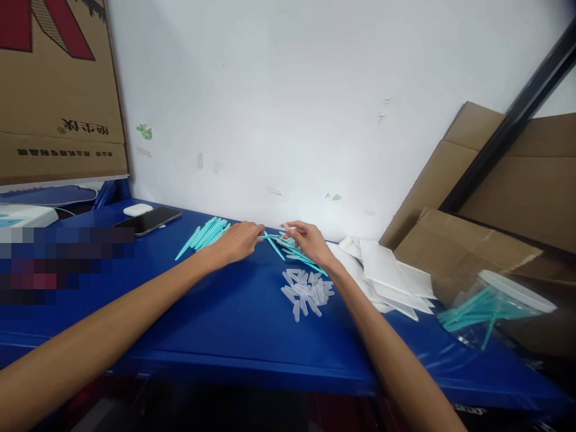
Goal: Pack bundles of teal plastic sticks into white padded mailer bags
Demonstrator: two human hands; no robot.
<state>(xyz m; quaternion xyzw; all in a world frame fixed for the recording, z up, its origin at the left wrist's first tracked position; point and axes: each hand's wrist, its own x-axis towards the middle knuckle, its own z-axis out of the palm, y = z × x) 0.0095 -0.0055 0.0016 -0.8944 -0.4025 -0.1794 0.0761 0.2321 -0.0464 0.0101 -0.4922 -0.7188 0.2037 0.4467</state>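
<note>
My left hand (243,241) is closed round one end of a slim teal stick (270,236) that points to the right. Its far end reaches toward my right hand (306,239), whose fingers pinch a small translucent cap (285,227). Beside my left wrist lies a pile of teal sticks (207,233). Under and behind my right hand is a second group of teal sticks (299,257), some with pale ends and partly hidden by the hand. Nearer to me rests a heap of loose translucent caps (308,289).
White paper packets (391,273) lie right of my right forearm. Beyond them a clear jar (495,309) of teal sticks leans near cardboard (472,240). A phone (148,222) and a white case (137,209) are at the back left of the blue table (216,324).
</note>
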